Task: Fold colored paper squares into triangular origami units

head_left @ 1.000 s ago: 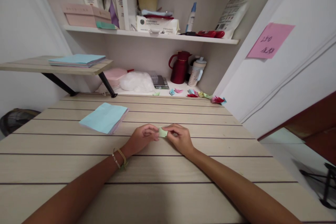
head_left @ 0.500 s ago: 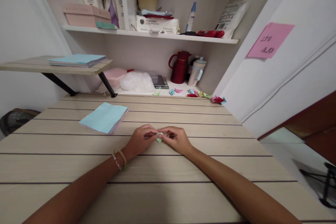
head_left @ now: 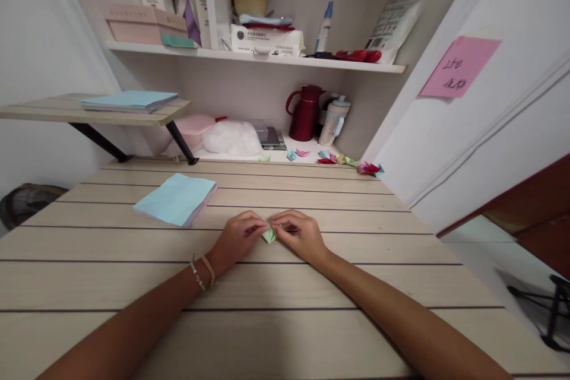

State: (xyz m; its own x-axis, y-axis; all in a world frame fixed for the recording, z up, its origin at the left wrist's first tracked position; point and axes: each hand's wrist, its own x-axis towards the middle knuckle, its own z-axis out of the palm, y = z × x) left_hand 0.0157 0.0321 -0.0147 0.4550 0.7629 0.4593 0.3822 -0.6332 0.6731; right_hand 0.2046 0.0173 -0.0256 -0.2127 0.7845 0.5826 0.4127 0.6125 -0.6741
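Observation:
A small piece of folded light green paper [head_left: 269, 236] is held low over the slatted wooden table [head_left: 276, 291], its pointed end toward me. My left hand [head_left: 241, 236] pinches its left upper edge between thumb and fingers; two bracelets circle that wrist. From the other side, my right hand [head_left: 301, 234] pinches the right upper edge. The fingertips of both hands nearly meet and cover the paper's far part. To the left behind my left hand lies a stack of light blue paper sheets [head_left: 177, 197].
Several folded paper pieces [head_left: 341, 160] line the table's back edge. Behind them stand a red jug [head_left: 305, 114], a speckled bottle [head_left: 333, 122] and a white plastic bag [head_left: 232, 138]. A raised wooden shelf [head_left: 40, 108] on black legs holds more blue paper [head_left: 131, 100].
My fingers have shifted slightly up and apart on the green paper, so more of its near pointed part shows. Both hands stay in nearly the same place.

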